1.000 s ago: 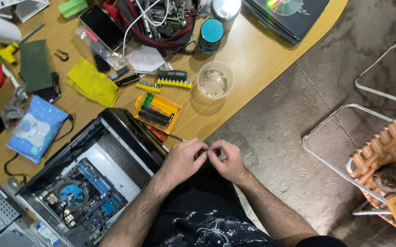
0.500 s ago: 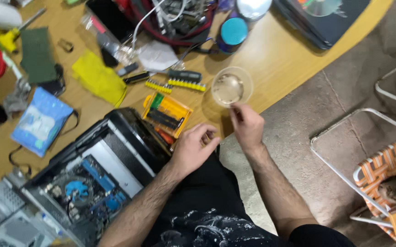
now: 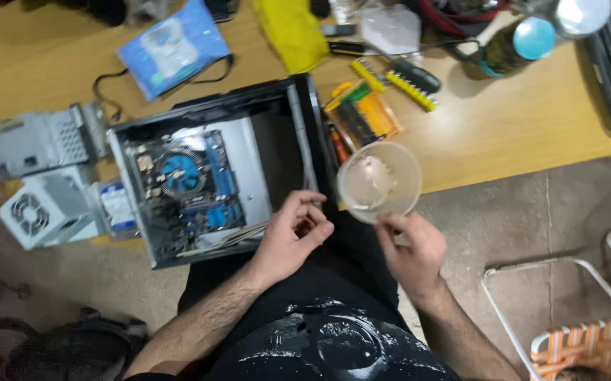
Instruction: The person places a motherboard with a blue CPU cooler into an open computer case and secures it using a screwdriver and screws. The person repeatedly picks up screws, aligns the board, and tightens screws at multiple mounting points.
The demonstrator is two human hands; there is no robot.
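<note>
My right hand point(image 3: 410, 248) grips the rim of a clear plastic cup point(image 3: 379, 182) and holds it tilted above my lap, at the table's edge. My left hand point(image 3: 292, 236) rests beside it with thumb and fingers pinched together; whether anything small sits between them I cannot see. It touches the near right corner of an open black computer case point(image 3: 288, 152), which lies flat on the wooden table point(image 3: 531, 134). Inside the case are a blue fan point(image 3: 180, 171) and a circuit board.
An orange bit set point(image 3: 362, 116) and a yellow bit strip point(image 3: 411, 90) lie right of the case. A white power supply point(image 3: 44, 210) and a metal drive cage point(image 3: 41, 137) sit to its left. A white chair frame point(image 3: 566, 282) stands at lower right.
My right hand left my left hand, reached to the table and picked up the clear cup, bringing it toward my lap. The left hand stayed pinched by the case.
</note>
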